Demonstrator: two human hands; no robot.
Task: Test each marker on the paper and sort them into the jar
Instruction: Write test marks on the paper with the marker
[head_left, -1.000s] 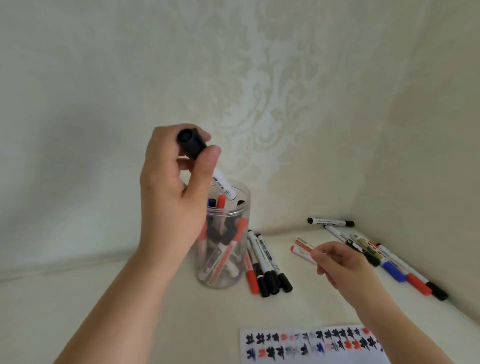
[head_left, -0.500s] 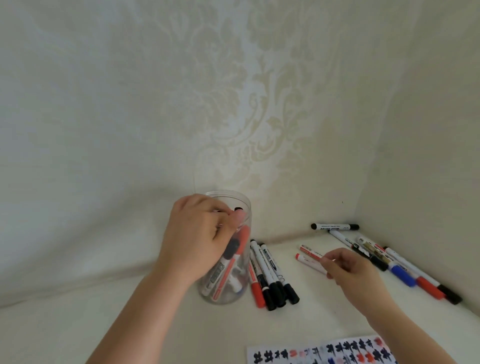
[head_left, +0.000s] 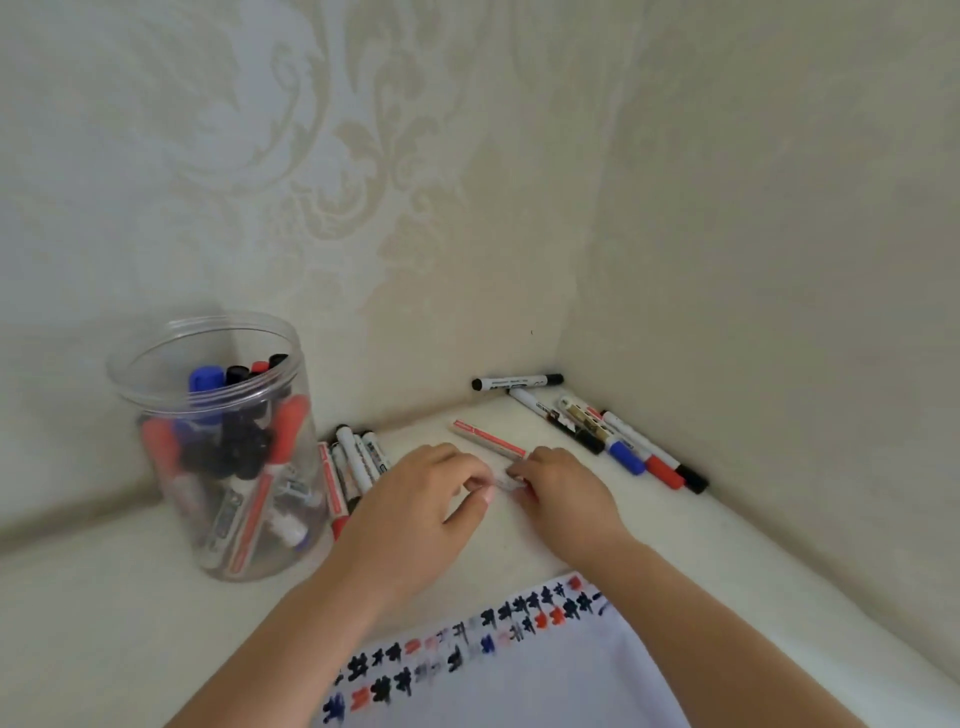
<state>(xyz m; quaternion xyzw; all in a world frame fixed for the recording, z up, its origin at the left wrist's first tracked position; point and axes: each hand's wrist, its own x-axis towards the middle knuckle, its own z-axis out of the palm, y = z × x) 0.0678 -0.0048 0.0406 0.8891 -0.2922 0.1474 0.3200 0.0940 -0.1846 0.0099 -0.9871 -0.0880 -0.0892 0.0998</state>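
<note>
Jar: we see the clear jar (head_left: 218, 447) standing at the left of the tabletop (head_left: 104, 634), holding a good number of red, blue and black markers; we judge much of the sorting done.
Pile by the jar: a small group of markers (head_left: 349, 460) lies just right of the jar, touching or nearly touching its wall; whether these are tested we cannot tell.
Left hand: our left hand (head_left: 415, 499) has its fingers curled, pinching one end of a pale marker (head_left: 506, 483).
Marker in hand: it lies low over the tabletop between both hands, blurred; we judge it is next to be uncapped and tested.
Right hand: our right hand (head_left: 558, 493) pinches the other end of it.
Red marker: a red marker (head_left: 488, 439) lies just behind the hands, untouched.
Corner group: several more markers (head_left: 618, 441) wait at the far right; we judge these are left.
Paper: the paper (head_left: 519, 675) lies near, below both hands, with rows of test marks.
</note>
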